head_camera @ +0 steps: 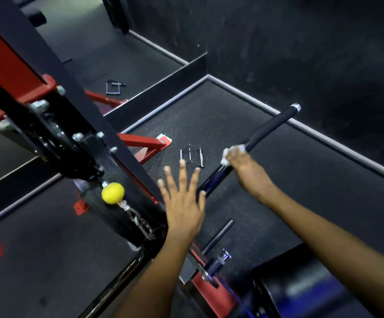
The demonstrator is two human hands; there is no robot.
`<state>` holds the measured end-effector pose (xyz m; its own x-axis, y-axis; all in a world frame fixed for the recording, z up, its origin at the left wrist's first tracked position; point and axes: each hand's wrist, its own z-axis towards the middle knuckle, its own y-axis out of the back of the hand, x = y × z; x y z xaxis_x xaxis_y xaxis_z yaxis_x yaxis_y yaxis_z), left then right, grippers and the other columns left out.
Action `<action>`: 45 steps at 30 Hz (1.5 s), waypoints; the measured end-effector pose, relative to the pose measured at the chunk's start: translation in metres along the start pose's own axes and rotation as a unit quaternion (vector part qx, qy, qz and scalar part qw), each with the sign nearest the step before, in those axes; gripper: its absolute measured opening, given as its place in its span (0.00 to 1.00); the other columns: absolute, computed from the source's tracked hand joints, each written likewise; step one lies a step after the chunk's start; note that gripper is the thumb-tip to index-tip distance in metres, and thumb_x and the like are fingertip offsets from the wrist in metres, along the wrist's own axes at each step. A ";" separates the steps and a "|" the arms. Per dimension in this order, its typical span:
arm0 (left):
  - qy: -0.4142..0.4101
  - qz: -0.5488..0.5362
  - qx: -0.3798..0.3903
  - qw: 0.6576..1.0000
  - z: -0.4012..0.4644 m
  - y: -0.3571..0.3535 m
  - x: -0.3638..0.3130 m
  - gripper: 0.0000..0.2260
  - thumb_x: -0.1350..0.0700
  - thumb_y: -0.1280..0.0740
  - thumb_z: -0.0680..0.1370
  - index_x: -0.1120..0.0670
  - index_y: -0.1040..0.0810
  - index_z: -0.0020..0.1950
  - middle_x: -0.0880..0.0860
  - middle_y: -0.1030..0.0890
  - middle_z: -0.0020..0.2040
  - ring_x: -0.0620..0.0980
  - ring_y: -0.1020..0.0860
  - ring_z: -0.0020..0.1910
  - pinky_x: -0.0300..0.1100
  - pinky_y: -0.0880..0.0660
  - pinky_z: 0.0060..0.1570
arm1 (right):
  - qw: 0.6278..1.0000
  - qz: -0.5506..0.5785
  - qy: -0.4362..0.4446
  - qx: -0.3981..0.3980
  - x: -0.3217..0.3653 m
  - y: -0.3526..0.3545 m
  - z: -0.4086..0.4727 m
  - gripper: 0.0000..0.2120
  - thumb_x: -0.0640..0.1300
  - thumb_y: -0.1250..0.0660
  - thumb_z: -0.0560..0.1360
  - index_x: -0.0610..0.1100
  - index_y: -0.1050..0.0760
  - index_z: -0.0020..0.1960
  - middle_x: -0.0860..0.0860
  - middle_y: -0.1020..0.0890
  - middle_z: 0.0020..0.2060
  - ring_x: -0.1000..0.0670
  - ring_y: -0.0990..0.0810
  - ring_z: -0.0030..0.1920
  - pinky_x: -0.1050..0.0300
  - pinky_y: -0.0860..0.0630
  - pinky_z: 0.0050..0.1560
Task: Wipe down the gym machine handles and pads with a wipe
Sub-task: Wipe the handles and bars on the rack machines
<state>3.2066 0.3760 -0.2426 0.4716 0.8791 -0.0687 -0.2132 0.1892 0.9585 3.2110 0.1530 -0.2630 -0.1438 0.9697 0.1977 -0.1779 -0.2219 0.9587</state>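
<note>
Wipe (233,150) and bar (257,143) meet under my right hand (236,160), whose fingers are curled over the white wipe and clamp it around the long pull-down bar. The grip sits where the bar's matte black foam sleeve ends and the glossy dark metal begins. White folds of the wipe stick out on both sides of my knuckles. The bar runs diagonally, its chrome-capped end (295,108) up and to the right over the dark rubber floor (301,180), its lower part passing behind my left hand (183,198).

My left hand holds nothing. Its fingers are straight and spread apart, palm facing away from me, hovering in front of the bar just beside the machine's black upright (108,125). Whether the fingertips touch anything I cannot tell.

To the left, a yellow ball stopper (113,193) hangs on the cable above a chain and clip. Red frame pieces (149,143) brace the upright at floor level. A small chrome triangle handle (191,157) lies on the floor between the two hands, farther off. A black pad (305,281) shows at the lower right, near my right forearm.
</note>
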 end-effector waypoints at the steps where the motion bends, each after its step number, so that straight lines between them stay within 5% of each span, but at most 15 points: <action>1: -0.033 -0.017 0.025 0.999 0.007 -0.007 -0.009 0.26 0.45 0.44 0.77 0.49 0.37 0.75 0.55 0.44 0.79 0.64 0.47 0.76 0.60 0.55 0.72 | 0.999 -0.022 0.039 0.008 0.007 -0.004 -0.008 0.21 0.35 0.45 0.79 0.38 0.34 0.72 0.43 0.33 0.71 0.45 0.36 0.72 0.62 0.51 0.72; 4: -0.083 -0.039 0.092 0.992 0.028 -0.027 -0.022 0.26 0.43 0.46 0.78 0.49 0.36 0.75 0.53 0.41 0.78 0.64 0.42 0.75 0.59 0.47 0.73 | 0.995 -0.004 0.102 -0.016 -0.005 -0.006 -0.020 0.24 0.30 0.38 0.70 0.37 0.27 0.66 0.40 0.25 0.65 0.42 0.25 0.64 0.57 0.42 0.71; 6: -0.089 -0.066 0.140 0.984 0.044 -0.036 -0.024 0.27 0.40 0.51 0.79 0.48 0.41 0.78 0.52 0.46 0.79 0.63 0.46 0.77 0.58 0.49 0.74 | 0.998 0.012 0.036 -0.059 -0.037 -0.003 -0.011 0.28 0.25 0.37 0.69 0.37 0.29 0.68 0.39 0.28 0.67 0.40 0.28 0.66 0.59 0.47 0.72; 8: -0.100 -0.091 0.188 0.973 0.060 -0.044 -0.024 0.28 0.38 0.53 0.81 0.45 0.49 0.79 0.49 0.52 0.80 0.60 0.52 0.78 0.57 0.51 0.75 | 0.993 0.036 -0.074 -0.089 -0.061 0.001 -0.001 0.29 0.23 0.41 0.71 0.38 0.34 0.71 0.39 0.33 0.70 0.39 0.35 0.71 0.50 0.44 0.74; 11: -0.122 -0.157 0.238 0.951 0.069 -0.055 -0.028 0.28 0.40 0.48 0.82 0.43 0.54 0.79 0.47 0.53 0.80 0.55 0.48 0.78 0.55 0.46 0.74 | 0.982 0.060 -0.148 -0.099 -0.057 -0.003 0.010 0.27 0.26 0.44 0.75 0.38 0.37 0.73 0.41 0.37 0.73 0.42 0.40 0.74 0.46 0.42 0.74; 17: -0.121 -0.190 0.209 0.952 0.066 -0.055 -0.028 0.26 0.50 0.45 0.84 0.45 0.52 0.79 0.48 0.52 0.80 0.54 0.34 0.72 0.47 0.34 0.65 | 0.997 -0.008 0.053 -0.062 -0.047 -0.009 -0.009 0.24 0.31 0.48 0.73 0.35 0.30 0.68 0.39 0.29 0.67 0.43 0.30 0.67 0.60 0.49 0.72; 23: -0.123 -0.165 0.199 0.958 0.061 -0.063 -0.028 0.26 0.50 0.45 0.84 0.46 0.53 0.80 0.51 0.49 0.80 0.55 0.37 0.74 0.50 0.37 0.70 | 0.987 0.025 -0.137 -0.077 -0.087 -0.006 0.021 0.31 0.23 0.43 0.72 0.39 0.38 0.73 0.39 0.37 0.72 0.39 0.40 0.73 0.43 0.40 0.72; 29: -0.124 -0.109 0.210 0.964 0.063 -0.068 -0.030 0.26 0.50 0.47 0.84 0.47 0.57 0.80 0.51 0.48 0.80 0.51 0.45 0.77 0.54 0.42 0.73 | 0.993 -0.053 0.093 -0.057 -0.054 -0.012 0.000 0.22 0.34 0.48 0.74 0.34 0.26 0.64 0.37 0.24 0.62 0.39 0.25 0.63 0.44 0.27 0.60; 36: -0.126 -0.084 0.208 0.966 0.061 -0.067 -0.030 0.26 0.50 0.50 0.85 0.47 0.59 0.79 0.51 0.46 0.79 0.50 0.44 0.77 0.53 0.43 0.74 | 0.974 0.042 -0.214 -0.061 -0.113 0.001 0.035 0.23 0.29 0.44 0.76 0.39 0.34 0.70 0.42 0.33 0.71 0.42 0.37 0.72 0.46 0.39 0.72; 38: -0.127 -0.074 0.207 0.967 0.062 -0.066 -0.030 0.26 0.50 0.50 0.85 0.47 0.60 0.79 0.51 0.46 0.79 0.49 0.45 0.77 0.52 0.43 0.74 | 0.985 0.018 -0.156 -0.075 -0.092 0.002 0.037 0.18 0.31 0.42 0.76 0.36 0.29 0.65 0.39 0.26 0.63 0.39 0.29 0.65 0.43 0.30 0.64; 42: -0.131 -0.062 0.204 0.968 0.062 -0.065 -0.032 0.26 0.50 0.50 0.85 0.48 0.60 0.79 0.51 0.46 0.79 0.49 0.45 0.77 0.52 0.43 0.74 | 0.985 -0.077 0.151 -0.042 -0.051 -0.002 0.020 0.16 0.36 0.46 0.74 0.36 0.21 0.52 0.42 0.18 0.48 0.42 0.19 0.51 0.50 0.22 0.55; 45: -0.132 -0.061 0.207 0.967 0.062 -0.064 -0.031 0.26 0.50 0.51 0.85 0.48 0.60 0.79 0.51 0.46 0.79 0.49 0.45 0.77 0.52 0.44 0.75 | 0.993 -0.080 0.085 0.002 -0.079 0.013 0.045 0.12 0.38 0.44 0.74 0.39 0.22 0.47 0.43 0.20 0.42 0.40 0.20 0.46 0.49 0.24 0.51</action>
<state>3.2586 0.3100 -0.2844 0.6854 0.7087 -0.1674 0.1934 0.0445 0.9801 3.2638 0.0779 -0.2570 -0.2774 0.9607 0.0063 -0.2078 -0.0664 0.9759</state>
